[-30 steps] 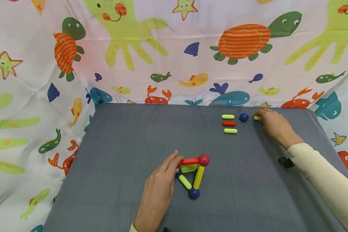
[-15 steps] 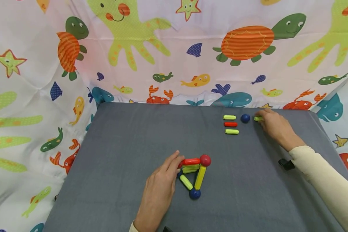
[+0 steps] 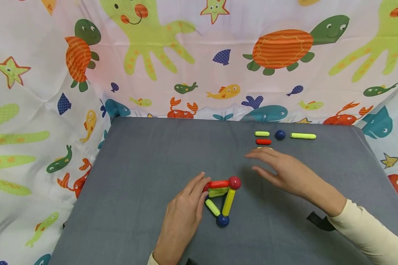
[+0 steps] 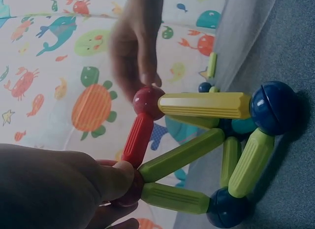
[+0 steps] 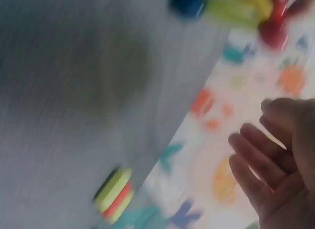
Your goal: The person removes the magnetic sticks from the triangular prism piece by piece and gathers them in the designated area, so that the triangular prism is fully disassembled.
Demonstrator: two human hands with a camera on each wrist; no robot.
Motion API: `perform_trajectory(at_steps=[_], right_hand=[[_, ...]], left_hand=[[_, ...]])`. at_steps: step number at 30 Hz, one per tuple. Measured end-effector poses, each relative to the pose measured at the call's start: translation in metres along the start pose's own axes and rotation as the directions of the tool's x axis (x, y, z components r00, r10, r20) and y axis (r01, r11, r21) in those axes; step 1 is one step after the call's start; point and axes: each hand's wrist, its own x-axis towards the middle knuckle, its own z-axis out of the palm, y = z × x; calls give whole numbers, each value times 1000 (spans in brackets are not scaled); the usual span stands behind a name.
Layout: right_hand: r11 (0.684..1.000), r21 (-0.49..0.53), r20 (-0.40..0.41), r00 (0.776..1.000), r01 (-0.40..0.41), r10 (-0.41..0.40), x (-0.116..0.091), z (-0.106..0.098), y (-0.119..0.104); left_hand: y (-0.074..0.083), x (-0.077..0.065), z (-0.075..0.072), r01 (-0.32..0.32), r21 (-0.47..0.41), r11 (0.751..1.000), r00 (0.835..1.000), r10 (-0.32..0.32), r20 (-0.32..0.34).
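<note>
On the desk [image 3: 146, 158] I saw the left hand [image 3: 181, 211] pinching a red ball [image 4: 134, 189] at the stick frame's [image 3: 228, 202] ten o'clock, ideally firmly but without twisting, while the right hand [image 3: 286, 172] hung empty, fingers loose, at two o'clock.

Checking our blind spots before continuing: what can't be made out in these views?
- Head: most of the front loose green rod, behind the right hand.
- Left wrist: much of the gripped red ball, behind the left hand.
- Right wrist: part of the built frame, cut off by the top edge; what shows is blurred.
</note>
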Motion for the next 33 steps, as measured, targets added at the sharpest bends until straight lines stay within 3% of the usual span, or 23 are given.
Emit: perform_trajectory(at_steps=[4,10,21,33], right_hand=[[990,88,70,991,110,-116,-1,10,-31],[973,128,55,978,194,-202,-1,21,-50],[972,134,46,979,192,-200,0,33,-55],[968,105,12,973,226,-228,3,32,-55]], left_hand=[[0,-1,0,3,9,1000,1000,-3,13],[0,-3,1,-5,13,1000,1000,5,20],[0,-4,0,-4,22,1000,1000,3,24],[-2,-4,-1,-8,16,1000,1000,8,14]])
